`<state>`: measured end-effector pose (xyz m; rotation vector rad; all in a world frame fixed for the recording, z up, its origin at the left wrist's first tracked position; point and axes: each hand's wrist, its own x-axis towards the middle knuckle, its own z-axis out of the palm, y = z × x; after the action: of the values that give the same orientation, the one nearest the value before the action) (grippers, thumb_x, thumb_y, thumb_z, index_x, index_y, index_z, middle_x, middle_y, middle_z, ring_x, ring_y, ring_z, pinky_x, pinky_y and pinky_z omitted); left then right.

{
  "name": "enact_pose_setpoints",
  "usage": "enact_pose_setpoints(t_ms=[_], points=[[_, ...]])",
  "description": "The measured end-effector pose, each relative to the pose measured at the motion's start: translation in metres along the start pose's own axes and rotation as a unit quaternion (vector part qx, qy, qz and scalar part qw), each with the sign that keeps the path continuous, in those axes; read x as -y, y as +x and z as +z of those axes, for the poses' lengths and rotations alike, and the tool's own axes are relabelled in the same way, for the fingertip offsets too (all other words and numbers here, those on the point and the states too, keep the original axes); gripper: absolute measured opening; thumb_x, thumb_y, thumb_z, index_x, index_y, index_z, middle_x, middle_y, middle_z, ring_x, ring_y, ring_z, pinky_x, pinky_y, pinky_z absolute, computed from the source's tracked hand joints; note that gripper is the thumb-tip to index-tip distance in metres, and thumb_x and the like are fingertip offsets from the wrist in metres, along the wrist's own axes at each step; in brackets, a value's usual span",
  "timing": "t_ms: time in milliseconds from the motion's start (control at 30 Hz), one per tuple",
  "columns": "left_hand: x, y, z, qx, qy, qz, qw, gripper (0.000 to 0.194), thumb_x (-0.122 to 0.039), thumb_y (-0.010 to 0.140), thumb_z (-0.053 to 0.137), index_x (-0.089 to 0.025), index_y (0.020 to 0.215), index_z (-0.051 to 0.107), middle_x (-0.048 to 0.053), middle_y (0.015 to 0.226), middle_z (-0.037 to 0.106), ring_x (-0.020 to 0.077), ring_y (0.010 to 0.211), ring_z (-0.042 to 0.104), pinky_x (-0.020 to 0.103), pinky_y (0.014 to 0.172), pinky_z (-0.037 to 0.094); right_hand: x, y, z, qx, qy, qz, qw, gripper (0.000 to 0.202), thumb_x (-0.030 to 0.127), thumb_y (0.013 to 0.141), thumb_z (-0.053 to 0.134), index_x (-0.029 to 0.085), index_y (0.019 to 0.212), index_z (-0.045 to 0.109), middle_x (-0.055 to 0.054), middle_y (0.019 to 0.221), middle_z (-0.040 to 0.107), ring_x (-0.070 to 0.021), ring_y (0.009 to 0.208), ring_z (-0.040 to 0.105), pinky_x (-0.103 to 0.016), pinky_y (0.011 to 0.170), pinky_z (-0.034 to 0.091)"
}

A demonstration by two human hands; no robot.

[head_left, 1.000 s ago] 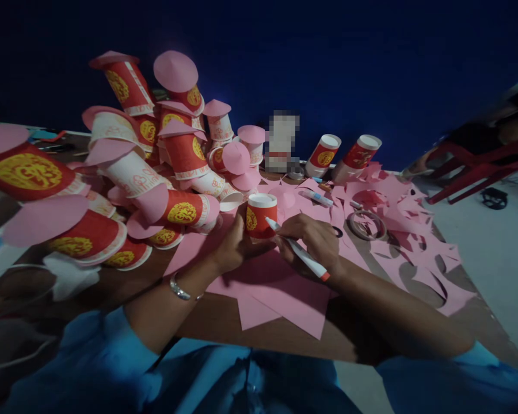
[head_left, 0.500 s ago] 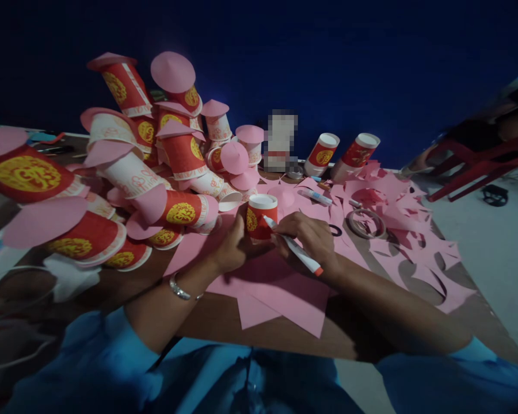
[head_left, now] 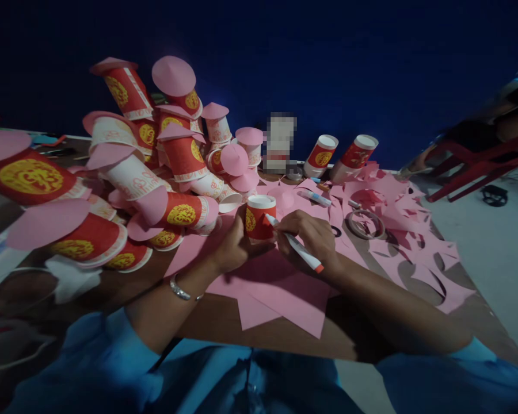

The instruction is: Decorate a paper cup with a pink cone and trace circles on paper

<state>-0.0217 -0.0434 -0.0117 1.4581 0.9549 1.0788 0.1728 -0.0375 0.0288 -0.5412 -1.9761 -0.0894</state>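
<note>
My left hand (head_left: 235, 248) is closed around a red paper cup (head_left: 260, 221) with a yellow emblem and a white end facing up. In my right hand (head_left: 308, 238) is a white marker (head_left: 300, 251) with an orange-red end, gripped like a pen. Its tip meets, or almost meets, the cup's red side; contact is hard to make out. Sheets of pink paper (head_left: 280, 299) lie beneath both hands. The palm side of my left hand is hidden behind the cup.
Many paper cups with pink cone tops (head_left: 181, 152) are piled at the left. Two bare cups (head_left: 322, 155) stand tilted at the back. Rolls of tape (head_left: 366, 224) and pink paper scraps (head_left: 431, 253) lie on the right. A red chair (head_left: 466, 167) stands beyond the table.
The marker tip has shifted very slightly along the cup's side. Both hands keep their hold and hardly move; the view tilts a little.
</note>
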Motion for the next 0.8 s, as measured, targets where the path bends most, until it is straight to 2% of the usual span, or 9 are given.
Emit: enact_pose_setpoints(t_ms=[200,333,467,800], points=[[-0.001,0.000,-0.002,-0.008,-0.008,0.002,1.000,0.086,-0.039,0.071,0.094,-0.023,0.139,0.044,0.007,0.109,0.075,0.0277,0.102,0.076,0.041,0.082,0.065,-0.001,0.000,-0.001,-0.011,-0.010,0.001,1.000,0.013,0.011,0.096,0.064,0.023,0.100,0.060,0.001,0.077,0.070,-0.0125,0.063,0.068,-0.023,0.057,0.052],[-0.003,0.001,-0.002,-0.011,-0.010,0.000,1.000,0.077,-0.035,0.071,0.094,-0.023,0.131,0.047,0.008,0.114,0.074,0.0279,0.105,0.075,0.046,0.090,0.064,-0.003,0.002,-0.005,-0.002,-0.016,0.003,1.000,0.014,0.010,0.095,0.065,0.023,0.101,0.061,0.001,0.079,0.071,-0.0122,0.065,0.069,-0.023,0.057,0.052],[-0.009,0.002,0.000,0.006,-0.058,-0.008,0.998,0.083,-0.037,0.068,0.095,-0.022,0.133,0.045,0.012,0.124,0.073,0.0275,0.108,0.075,0.046,0.098,0.063,-0.003,0.005,-0.007,-0.004,-0.019,0.011,1.000,0.014,0.010,0.095,0.065,0.023,0.100,0.061,0.001,0.079,0.071,-0.0129,0.065,0.068,-0.024,0.056,0.051],[-0.011,0.000,0.000,0.036,-0.097,-0.015,0.995,0.077,-0.039,0.071,0.093,-0.023,0.132,0.049,0.013,0.135,0.073,0.0276,0.118,0.073,0.043,0.105,0.059,-0.006,0.005,-0.008,-0.015,-0.022,0.016,1.000,0.011,0.013,0.096,0.063,0.023,0.099,0.061,0.000,0.080,0.072,-0.0133,0.066,0.069,-0.024,0.056,0.051]])
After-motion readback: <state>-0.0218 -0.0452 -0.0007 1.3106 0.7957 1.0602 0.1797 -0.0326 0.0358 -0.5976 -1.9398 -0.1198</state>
